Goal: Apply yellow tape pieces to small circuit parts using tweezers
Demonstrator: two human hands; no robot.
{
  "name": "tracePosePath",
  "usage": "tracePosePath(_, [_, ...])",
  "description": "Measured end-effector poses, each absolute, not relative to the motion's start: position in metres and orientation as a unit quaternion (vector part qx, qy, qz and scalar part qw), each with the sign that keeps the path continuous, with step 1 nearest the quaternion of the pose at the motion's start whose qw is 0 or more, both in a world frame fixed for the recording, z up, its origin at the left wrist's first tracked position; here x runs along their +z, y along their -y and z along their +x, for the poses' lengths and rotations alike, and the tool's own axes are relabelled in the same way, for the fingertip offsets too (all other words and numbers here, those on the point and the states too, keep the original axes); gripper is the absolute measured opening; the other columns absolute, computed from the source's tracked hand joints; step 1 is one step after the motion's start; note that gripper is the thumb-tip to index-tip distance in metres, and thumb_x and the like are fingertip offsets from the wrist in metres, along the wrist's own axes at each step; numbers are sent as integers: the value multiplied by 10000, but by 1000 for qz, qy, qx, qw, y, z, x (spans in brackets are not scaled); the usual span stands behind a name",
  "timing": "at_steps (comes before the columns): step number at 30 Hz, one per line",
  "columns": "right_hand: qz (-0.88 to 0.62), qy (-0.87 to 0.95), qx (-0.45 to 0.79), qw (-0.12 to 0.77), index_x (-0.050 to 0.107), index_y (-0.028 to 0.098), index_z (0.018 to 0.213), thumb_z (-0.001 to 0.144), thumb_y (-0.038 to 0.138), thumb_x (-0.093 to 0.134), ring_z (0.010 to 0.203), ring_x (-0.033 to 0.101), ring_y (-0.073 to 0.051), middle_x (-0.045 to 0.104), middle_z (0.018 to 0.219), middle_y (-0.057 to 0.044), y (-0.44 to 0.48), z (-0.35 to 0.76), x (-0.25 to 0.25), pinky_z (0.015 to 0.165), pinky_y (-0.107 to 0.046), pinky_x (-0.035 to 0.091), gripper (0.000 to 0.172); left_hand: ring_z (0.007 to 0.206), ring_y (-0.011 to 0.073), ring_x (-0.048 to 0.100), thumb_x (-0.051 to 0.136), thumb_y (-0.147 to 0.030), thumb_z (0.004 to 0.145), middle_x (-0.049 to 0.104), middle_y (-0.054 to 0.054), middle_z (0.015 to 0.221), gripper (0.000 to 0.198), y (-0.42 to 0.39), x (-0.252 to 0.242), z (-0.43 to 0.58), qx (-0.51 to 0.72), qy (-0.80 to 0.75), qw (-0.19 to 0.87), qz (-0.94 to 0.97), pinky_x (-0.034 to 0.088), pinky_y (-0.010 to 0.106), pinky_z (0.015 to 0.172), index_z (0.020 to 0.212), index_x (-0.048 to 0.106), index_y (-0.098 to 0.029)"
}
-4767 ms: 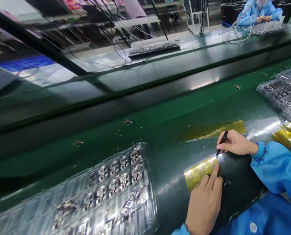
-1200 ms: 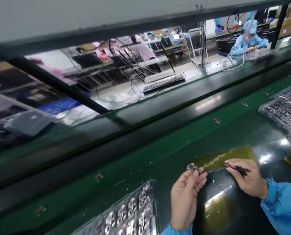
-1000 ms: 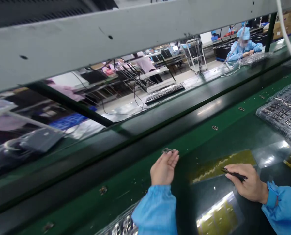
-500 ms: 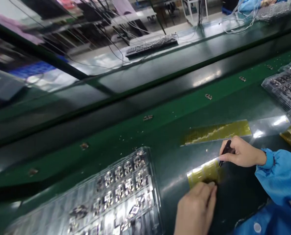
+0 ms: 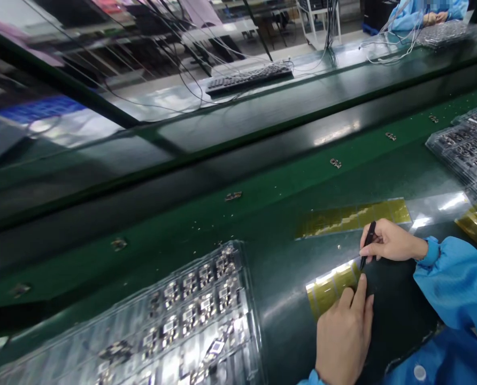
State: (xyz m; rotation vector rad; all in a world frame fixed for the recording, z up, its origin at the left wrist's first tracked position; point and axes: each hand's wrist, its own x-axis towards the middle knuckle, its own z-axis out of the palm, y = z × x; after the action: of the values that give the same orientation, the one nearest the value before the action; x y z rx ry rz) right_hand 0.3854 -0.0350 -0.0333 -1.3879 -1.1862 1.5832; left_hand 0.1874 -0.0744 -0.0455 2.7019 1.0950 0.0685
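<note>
At the left of the desk (image 5: 286, 187), a clear tray (image 5: 190, 310) of small metal parts lay flat, with neither hand on it. Beyond it, loose parts (image 5: 233, 196) sat well apart along the green lane, and a keyboard (image 5: 248, 79) lay on the far bench.

Right of the tray, on the dark mat, lay a short yellow sheet (image 5: 330, 283) divided into pieces. The left hand (image 5: 345, 337) rested just below it and held nothing. Its fingers were loosely together, and the forefinger was stretched out with its tip pressed on the sheet's right end.

At that same end stood the black tweezers (image 5: 367, 245), tilted, with their point touching the sheet's upper right corner. The right hand (image 5: 391, 247) was closed round them in a pen grip. Whether the tips were pinched together could not be told.

A longer yellow strip (image 5: 353, 218) lay just beyond the right hand, apart from the sheet. Stacked trays (image 5: 467, 149) stood at the far right, and another person (image 5: 423, 10) sat at the top right corner.

Judgement: the step in hand was picking at a piece on the sheet's corner while the forefinger pinned the sheet down. Any lift from there would call for steady downward pressure from the left hand and a shallow, fine bite at the edge, so that one piece alone was caught.
</note>
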Motion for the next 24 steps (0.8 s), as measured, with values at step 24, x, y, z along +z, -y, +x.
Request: tracePosePath(24, [-494,341,594,536,555,126,686,643,364,732,461,621,-128,632,492,-5,32,393,-22,460,-216,495,299,571,152,575,629,-414,692,663,35,681,309,-51,0,194,96,-508,356,778,448,250,573,882,712,-185])
